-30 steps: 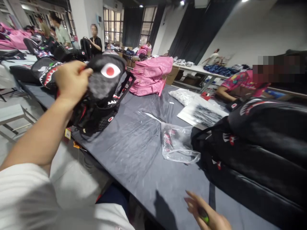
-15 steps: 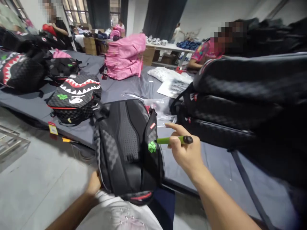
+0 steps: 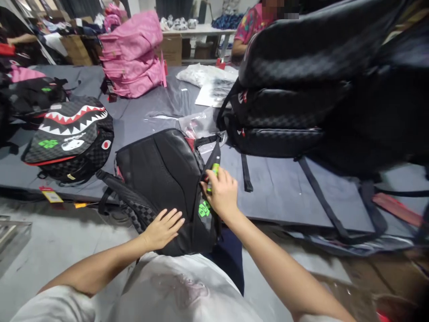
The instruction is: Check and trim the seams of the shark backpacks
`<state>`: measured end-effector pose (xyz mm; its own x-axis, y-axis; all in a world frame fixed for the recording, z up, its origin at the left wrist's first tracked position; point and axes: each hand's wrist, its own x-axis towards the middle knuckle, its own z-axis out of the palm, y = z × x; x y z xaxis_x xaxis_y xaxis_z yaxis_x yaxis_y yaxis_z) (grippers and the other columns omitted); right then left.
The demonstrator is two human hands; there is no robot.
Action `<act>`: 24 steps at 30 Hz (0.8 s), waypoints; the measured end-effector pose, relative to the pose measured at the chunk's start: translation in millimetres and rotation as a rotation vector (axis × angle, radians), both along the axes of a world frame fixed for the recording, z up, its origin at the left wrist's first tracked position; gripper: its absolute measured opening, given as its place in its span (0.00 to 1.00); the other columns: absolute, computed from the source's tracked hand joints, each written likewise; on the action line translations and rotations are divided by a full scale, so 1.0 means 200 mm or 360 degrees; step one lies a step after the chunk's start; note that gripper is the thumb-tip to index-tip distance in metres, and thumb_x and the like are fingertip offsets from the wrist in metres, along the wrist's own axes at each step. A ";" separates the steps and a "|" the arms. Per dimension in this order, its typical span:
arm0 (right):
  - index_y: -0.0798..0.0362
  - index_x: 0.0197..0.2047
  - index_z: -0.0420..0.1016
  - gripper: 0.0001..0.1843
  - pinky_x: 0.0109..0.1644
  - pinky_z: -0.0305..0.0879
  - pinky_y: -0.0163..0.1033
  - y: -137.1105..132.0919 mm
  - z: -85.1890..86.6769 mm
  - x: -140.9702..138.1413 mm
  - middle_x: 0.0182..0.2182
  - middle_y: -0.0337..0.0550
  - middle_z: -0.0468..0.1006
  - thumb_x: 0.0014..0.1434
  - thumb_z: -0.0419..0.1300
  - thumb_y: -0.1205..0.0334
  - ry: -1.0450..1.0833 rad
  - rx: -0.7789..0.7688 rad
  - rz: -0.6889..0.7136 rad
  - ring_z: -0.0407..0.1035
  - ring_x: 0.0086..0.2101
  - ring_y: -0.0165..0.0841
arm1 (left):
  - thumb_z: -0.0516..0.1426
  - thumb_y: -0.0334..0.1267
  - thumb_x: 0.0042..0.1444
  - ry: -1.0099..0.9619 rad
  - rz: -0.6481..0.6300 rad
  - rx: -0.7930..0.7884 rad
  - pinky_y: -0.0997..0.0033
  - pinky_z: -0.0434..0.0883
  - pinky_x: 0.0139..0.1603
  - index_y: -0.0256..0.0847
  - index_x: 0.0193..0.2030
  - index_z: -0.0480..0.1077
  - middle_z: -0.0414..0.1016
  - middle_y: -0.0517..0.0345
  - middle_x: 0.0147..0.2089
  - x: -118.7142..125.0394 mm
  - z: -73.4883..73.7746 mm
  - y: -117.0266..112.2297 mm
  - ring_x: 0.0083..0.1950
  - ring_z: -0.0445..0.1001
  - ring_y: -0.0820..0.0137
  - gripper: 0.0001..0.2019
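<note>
A black checkered backpack (image 3: 150,165) lies back side up at the table's front edge, against my body. My left hand (image 3: 163,229) rests flat on its lower back panel with the fingers spread. With my right hand (image 3: 223,192) I grip a green marker pen (image 3: 215,171), held upright over the right shoulder strap (image 3: 214,156). The fingers touch that strap, just above its green printed patch (image 3: 204,208). Whether they also pinch the strap cannot be made out. The pen's lower end is partly hidden by my fingers.
A shark-mouth backpack (image 3: 72,138) sits on the left of the grey-covered table (image 3: 134,107). Pink backpacks (image 3: 134,53) are stacked behind. Large black backpacks (image 3: 278,107) are piled at right, straps hanging down. Plastic bags (image 3: 208,76) lie between. A person in a colourful shirt (image 3: 248,27) is beyond.
My left hand has come from the backpack's side onto its back panel. My right hand has moved in to the strap, and the pen has turned from level to upright. The view has shifted right.
</note>
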<state>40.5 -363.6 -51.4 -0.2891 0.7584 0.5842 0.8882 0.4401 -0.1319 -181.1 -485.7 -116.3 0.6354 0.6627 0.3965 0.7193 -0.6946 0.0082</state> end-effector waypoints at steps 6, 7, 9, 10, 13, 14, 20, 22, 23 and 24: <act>0.55 0.58 0.66 0.20 0.44 0.66 0.46 -0.04 -0.17 0.06 0.45 0.54 0.79 0.68 0.55 0.54 0.0481 -0.0111 -0.0018 0.73 0.42 0.44 | 0.50 0.41 0.67 -0.0157 0.0114 0.0078 0.51 0.66 0.60 0.40 0.58 0.71 0.75 0.46 0.59 0.00 0.36 0.58 0.62 0.70 0.58 0.17; 0.56 0.57 0.66 0.20 0.43 0.67 0.46 -0.05 -0.19 0.05 0.45 0.55 0.79 0.68 0.55 0.53 0.0509 -0.0115 -0.0018 0.74 0.42 0.44 | 0.49 0.43 0.68 -0.0124 0.0160 0.0139 0.47 0.64 0.62 0.37 0.57 0.71 0.74 0.43 0.60 0.02 0.43 0.73 0.64 0.68 0.55 0.18; 0.56 0.55 0.67 0.19 0.44 0.68 0.48 -0.07 -0.18 0.05 0.44 0.55 0.80 0.67 0.57 0.53 0.0488 -0.0109 -0.0032 0.74 0.41 0.45 | 0.49 0.48 0.68 0.0087 0.0065 0.0174 0.49 0.65 0.56 0.34 0.49 0.74 0.77 0.41 0.51 0.05 0.54 0.98 0.55 0.73 0.54 0.20; 0.55 0.55 0.68 0.18 0.46 0.68 0.50 -0.09 -0.16 0.05 0.44 0.55 0.80 0.67 0.58 0.54 0.0461 -0.0094 -0.0048 0.75 0.42 0.46 | 0.49 0.51 0.68 0.0204 0.0016 0.0171 0.51 0.66 0.52 0.34 0.44 0.75 0.78 0.42 0.45 0.07 0.57 1.06 0.49 0.74 0.55 0.22; 0.52 0.56 0.66 0.18 0.56 0.64 0.61 -0.15 -0.05 0.02 0.50 0.57 0.78 0.64 0.61 0.61 0.0483 0.0076 -0.0039 0.72 0.51 0.49 | 0.47 0.55 0.68 0.0439 -0.0125 0.0140 0.55 0.63 0.43 0.36 0.33 0.75 0.76 0.48 0.32 0.09 0.59 1.15 0.36 0.72 0.61 0.26; 0.51 0.58 0.65 0.21 0.58 0.63 0.62 -0.16 -0.01 -0.01 0.52 0.58 0.77 0.63 0.61 0.64 0.0559 0.0146 0.0057 0.71 0.54 0.49 | 0.46 0.54 0.68 0.0455 -0.0175 0.0136 0.56 0.63 0.42 0.37 0.32 0.75 0.75 0.50 0.31 0.10 0.59 1.15 0.35 0.71 0.62 0.26; 0.47 0.57 0.64 0.22 0.49 0.75 0.46 -0.08 -0.08 -0.25 0.43 0.46 0.82 0.62 0.58 0.74 0.1126 0.0131 0.0749 0.77 0.44 0.36 | 0.45 0.49 0.70 0.0432 -0.0131 0.0072 0.52 0.65 0.50 0.38 0.30 0.75 0.77 0.52 0.30 -0.05 0.69 1.20 0.38 0.72 0.65 0.25; 0.47 0.52 0.68 0.17 0.46 0.76 0.44 -0.04 -0.16 -0.24 0.39 0.42 0.82 0.63 0.59 0.73 0.1162 0.0045 0.0594 0.78 0.40 0.34 | 0.39 0.50 0.70 0.0436 0.0023 0.0100 0.45 0.63 0.59 0.34 0.33 0.76 0.77 0.54 0.32 -0.13 0.74 1.25 0.43 0.73 0.67 0.30; 0.48 0.51 0.68 0.15 0.46 0.76 0.43 -0.03 -0.18 -0.21 0.38 0.41 0.81 0.63 0.60 0.72 0.1202 -0.0003 0.0499 0.78 0.38 0.34 | 0.35 0.50 0.70 0.0418 0.0071 0.0099 0.42 0.61 0.62 0.31 0.35 0.76 0.76 0.55 0.34 -0.15 0.75 1.26 0.46 0.73 0.68 0.33; 0.48 0.51 0.68 0.15 0.46 0.76 0.43 -0.02 -0.18 -0.19 0.37 0.39 0.81 0.63 0.61 0.70 0.1265 -0.0058 0.0418 0.79 0.37 0.33 | 0.34 0.50 0.69 0.0384 0.0080 0.0082 0.39 0.59 0.64 0.29 0.37 0.76 0.76 0.56 0.35 -0.16 0.74 1.25 0.49 0.72 0.67 0.35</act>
